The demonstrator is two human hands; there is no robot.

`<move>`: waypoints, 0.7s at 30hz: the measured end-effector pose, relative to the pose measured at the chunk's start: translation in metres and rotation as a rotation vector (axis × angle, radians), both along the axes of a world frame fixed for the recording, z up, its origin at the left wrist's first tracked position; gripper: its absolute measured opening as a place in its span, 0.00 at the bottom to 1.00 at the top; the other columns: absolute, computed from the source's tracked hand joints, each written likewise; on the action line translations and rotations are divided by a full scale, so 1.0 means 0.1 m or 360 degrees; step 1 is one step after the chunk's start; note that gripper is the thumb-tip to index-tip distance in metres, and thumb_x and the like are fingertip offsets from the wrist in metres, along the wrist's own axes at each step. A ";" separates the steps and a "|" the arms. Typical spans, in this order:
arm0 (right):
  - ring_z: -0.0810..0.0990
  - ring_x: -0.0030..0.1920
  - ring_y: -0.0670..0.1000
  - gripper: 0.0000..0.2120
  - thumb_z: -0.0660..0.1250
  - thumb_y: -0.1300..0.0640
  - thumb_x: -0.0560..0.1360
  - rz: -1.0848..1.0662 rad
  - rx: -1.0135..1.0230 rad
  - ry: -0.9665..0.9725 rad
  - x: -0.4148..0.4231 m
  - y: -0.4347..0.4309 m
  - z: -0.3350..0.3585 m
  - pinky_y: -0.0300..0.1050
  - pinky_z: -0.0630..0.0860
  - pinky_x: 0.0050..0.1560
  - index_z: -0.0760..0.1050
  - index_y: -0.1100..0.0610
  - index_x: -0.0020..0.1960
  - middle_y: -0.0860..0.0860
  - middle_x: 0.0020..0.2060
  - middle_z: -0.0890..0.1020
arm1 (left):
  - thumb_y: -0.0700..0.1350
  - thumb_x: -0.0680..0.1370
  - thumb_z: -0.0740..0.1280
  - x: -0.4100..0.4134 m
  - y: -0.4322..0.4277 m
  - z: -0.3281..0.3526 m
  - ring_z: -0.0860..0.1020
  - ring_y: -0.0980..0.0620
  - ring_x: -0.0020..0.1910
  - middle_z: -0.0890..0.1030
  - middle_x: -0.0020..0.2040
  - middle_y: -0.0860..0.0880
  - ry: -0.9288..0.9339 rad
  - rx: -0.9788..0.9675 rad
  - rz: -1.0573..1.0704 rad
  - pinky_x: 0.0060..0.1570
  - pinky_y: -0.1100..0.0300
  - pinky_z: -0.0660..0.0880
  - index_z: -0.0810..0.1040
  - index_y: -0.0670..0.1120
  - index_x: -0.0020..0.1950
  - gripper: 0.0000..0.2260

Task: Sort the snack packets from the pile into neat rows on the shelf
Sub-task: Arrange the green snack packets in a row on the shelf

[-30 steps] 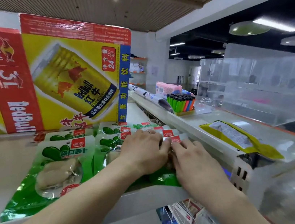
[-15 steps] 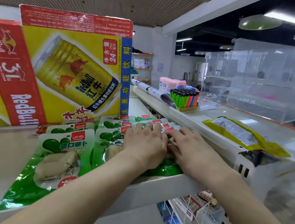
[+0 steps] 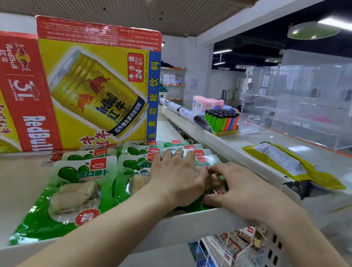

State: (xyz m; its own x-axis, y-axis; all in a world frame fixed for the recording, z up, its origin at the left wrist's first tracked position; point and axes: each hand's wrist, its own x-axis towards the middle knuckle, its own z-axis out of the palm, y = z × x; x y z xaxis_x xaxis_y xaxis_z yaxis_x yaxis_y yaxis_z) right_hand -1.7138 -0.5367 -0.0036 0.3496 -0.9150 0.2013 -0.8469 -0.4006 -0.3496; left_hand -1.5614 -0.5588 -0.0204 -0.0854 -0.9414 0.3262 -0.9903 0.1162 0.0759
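Snack packets [image 3: 205,160] under left fingers [image 3: 179,155], right fingers [image 3: 217,168] gripping

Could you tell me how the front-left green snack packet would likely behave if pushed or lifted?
The green snack packet looks glossy, so it would probably slide easily on the smooth shelf. Its thin film edges would likely flop, while the lumpy filling keeps the middle firmer.

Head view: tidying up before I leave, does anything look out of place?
A yellow packet lies askew on the counter right of the shelf, apart from the green packets in rows.
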 end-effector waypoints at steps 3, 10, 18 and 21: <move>0.71 0.56 0.46 0.27 0.72 0.47 0.72 -0.0011 -0.0079 -0.0052 0.00 0.04 0.00 0.39 0.66 0.52 0.70 0.47 0.69 0.46 0.57 0.73 | 0.63 0.81 0.48 0.05 0.03 0.02 0.64 0.45 0.73 0.67 0.74 0.48 0.0096 -0.0051 -0.0063 0.69 0.44 0.58 0.66 0.50 0.71 0.25; 0.65 0.68 0.46 0.23 0.64 0.53 0.78 0.0067 -0.0526 -0.0227 0.17 0.14 0.11 0.39 0.64 0.63 0.67 0.47 0.72 0.45 0.69 0.69 | 0.60 0.77 0.43 0.18 0.34 0.16 0.66 0.50 0.71 0.68 0.74 0.53 0.0150 -0.0314 -0.0021 0.67 0.49 0.61 0.67 0.54 0.71 0.28; 0.63 0.71 0.53 0.24 0.66 0.53 0.77 0.0214 -0.0715 -0.0362 0.67 0.21 -0.12 0.53 0.65 0.70 0.68 0.51 0.72 0.50 0.73 0.66 | 0.61 0.78 0.44 0.68 0.96 -0.01 0.60 0.52 0.75 0.63 0.77 0.54 0.0057 -0.0476 0.0179 0.69 0.48 0.60 0.64 0.56 0.74 0.27; 0.63 0.72 0.54 0.23 0.66 0.52 0.77 0.0327 -0.0723 -0.0431 0.92 0.29 -0.19 0.54 0.65 0.70 0.69 0.51 0.72 0.51 0.73 0.66 | 0.60 0.79 0.48 0.91 1.21 -0.11 0.61 0.51 0.75 0.62 0.78 0.53 0.0018 -0.0524 0.0271 0.66 0.47 0.62 0.65 0.55 0.73 0.25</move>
